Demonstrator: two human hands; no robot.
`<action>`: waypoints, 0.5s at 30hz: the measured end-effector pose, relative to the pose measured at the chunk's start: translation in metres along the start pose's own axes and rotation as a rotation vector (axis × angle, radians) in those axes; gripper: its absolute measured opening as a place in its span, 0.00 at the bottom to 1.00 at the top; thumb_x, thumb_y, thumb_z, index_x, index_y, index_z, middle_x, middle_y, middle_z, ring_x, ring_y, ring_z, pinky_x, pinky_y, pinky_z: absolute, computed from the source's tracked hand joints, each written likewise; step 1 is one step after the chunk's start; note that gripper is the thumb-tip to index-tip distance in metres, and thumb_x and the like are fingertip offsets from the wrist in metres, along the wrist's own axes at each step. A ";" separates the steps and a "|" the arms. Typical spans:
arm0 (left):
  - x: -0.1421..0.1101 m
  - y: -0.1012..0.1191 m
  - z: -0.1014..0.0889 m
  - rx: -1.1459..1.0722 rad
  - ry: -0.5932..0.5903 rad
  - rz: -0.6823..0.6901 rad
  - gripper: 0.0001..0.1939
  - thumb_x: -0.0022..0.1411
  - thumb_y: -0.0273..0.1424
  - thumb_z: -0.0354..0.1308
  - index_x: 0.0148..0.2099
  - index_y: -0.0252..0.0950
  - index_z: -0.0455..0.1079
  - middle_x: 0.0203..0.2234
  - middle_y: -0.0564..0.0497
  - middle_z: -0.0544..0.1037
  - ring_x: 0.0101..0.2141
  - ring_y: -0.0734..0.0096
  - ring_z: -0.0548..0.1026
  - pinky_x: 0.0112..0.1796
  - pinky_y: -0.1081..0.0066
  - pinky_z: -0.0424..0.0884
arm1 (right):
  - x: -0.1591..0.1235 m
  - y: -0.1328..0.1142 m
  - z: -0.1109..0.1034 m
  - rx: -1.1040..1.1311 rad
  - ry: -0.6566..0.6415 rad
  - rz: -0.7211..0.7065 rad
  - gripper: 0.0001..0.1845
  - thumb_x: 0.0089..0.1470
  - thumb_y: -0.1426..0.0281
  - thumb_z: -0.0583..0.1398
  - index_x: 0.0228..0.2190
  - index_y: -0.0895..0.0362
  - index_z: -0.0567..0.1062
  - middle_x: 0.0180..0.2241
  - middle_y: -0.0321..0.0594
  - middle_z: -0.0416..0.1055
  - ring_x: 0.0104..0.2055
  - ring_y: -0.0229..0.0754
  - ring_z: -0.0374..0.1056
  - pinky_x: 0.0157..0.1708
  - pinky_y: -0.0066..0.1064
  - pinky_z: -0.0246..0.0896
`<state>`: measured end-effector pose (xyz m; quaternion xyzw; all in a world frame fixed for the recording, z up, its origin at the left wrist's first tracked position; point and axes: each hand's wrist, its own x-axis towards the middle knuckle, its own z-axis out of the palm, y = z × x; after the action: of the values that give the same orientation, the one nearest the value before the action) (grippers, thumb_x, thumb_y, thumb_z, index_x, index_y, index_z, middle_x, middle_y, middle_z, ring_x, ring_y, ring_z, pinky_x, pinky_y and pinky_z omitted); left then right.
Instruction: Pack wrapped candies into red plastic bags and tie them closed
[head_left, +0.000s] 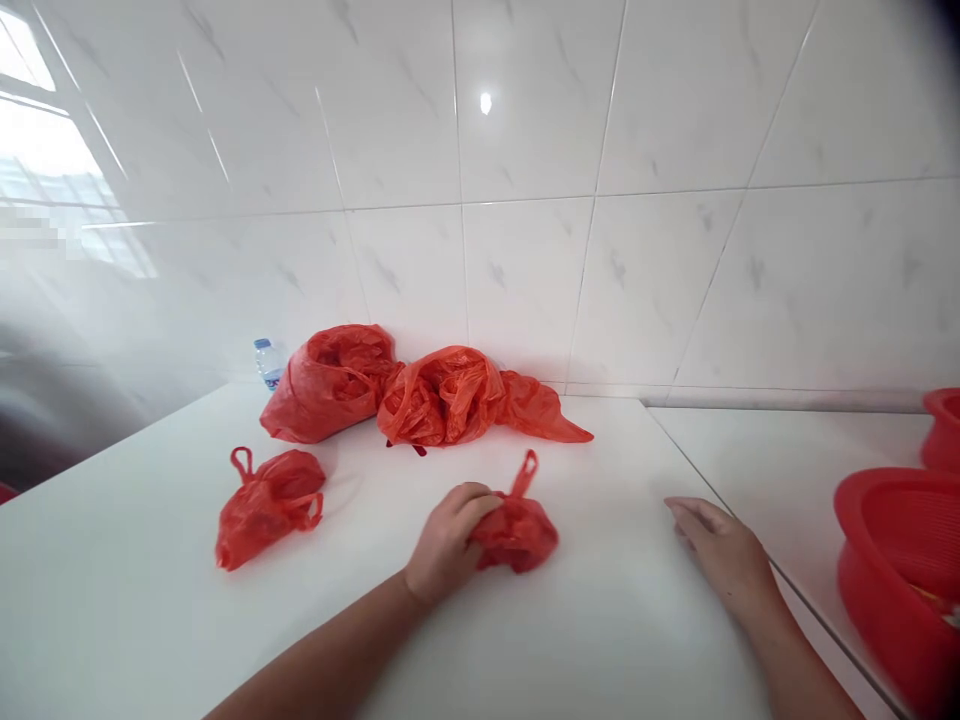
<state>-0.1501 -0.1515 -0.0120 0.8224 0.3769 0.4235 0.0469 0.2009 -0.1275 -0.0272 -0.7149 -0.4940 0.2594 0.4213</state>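
My left hand point(450, 540) is closed around one side of a small red plastic bag point(519, 535) near the middle of the white table. One loop handle of this bag stands up above my fingers; its contents are hidden. Over to the right, my right hand point(716, 555) hovers at the table, fingers stretched out toward the left, with nothing visible in it. A second small red plastic bag point(262, 505), with loop handles sticking out, lies to the left of my left hand.
Along the tiled wall rest a large full red bag point(322, 395), an open crumpled red bag point(442, 400) and a flat red bag point(544, 408). Behind them at left stands a plastic bottle point(268, 365). Red plastic baskets point(862, 560) occupy the right side, past the table seam.
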 end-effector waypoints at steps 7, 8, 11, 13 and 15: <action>-0.044 -0.031 -0.095 0.508 0.427 -0.357 0.22 0.52 0.21 0.50 0.49 0.40 0.64 0.46 0.45 0.67 0.49 0.55 0.66 0.49 0.53 0.65 | -0.003 -0.003 0.006 -0.072 0.017 -0.031 0.18 0.46 0.58 0.54 0.37 0.52 0.76 0.32 0.39 0.75 0.34 0.46 0.70 0.30 0.33 0.60; -0.045 -0.030 -0.100 0.581 0.467 -0.427 0.22 0.53 0.22 0.51 0.51 0.39 0.62 0.49 0.44 0.65 0.52 0.52 0.63 0.51 0.49 0.62 | -0.004 -0.005 0.007 -0.098 0.022 -0.032 0.18 0.46 0.58 0.54 0.36 0.52 0.77 0.32 0.39 0.75 0.33 0.46 0.70 0.30 0.33 0.60; -0.039 -0.021 -0.097 0.720 0.443 -0.372 0.24 0.55 0.26 0.54 0.54 0.41 0.59 0.57 0.44 0.57 0.59 0.45 0.53 0.55 0.42 0.53 | -0.008 -0.010 0.010 -0.174 0.027 -0.038 0.18 0.47 0.58 0.53 0.35 0.51 0.77 0.30 0.39 0.75 0.30 0.45 0.69 0.28 0.33 0.58; -0.030 -0.012 -0.082 0.718 0.284 -0.134 0.24 0.54 0.25 0.56 0.53 0.43 0.60 0.59 0.45 0.56 0.59 0.46 0.54 0.55 0.44 0.52 | -0.009 -0.011 0.011 -0.205 0.022 -0.046 0.18 0.48 0.58 0.53 0.35 0.50 0.77 0.31 0.38 0.75 0.30 0.45 0.69 0.28 0.33 0.58; -0.018 -0.004 -0.060 0.634 0.048 0.070 0.22 0.55 0.23 0.54 0.52 0.44 0.62 0.58 0.44 0.58 0.58 0.49 0.56 0.55 0.47 0.55 | -0.009 -0.011 0.012 -0.214 0.018 -0.053 0.18 0.48 0.58 0.52 0.35 0.50 0.77 0.32 0.38 0.75 0.31 0.45 0.69 0.28 0.33 0.57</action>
<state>-0.2022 -0.1748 0.0130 0.7983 0.4626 0.3058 -0.2350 0.1826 -0.1298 -0.0246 -0.7449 -0.5338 0.1874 0.3536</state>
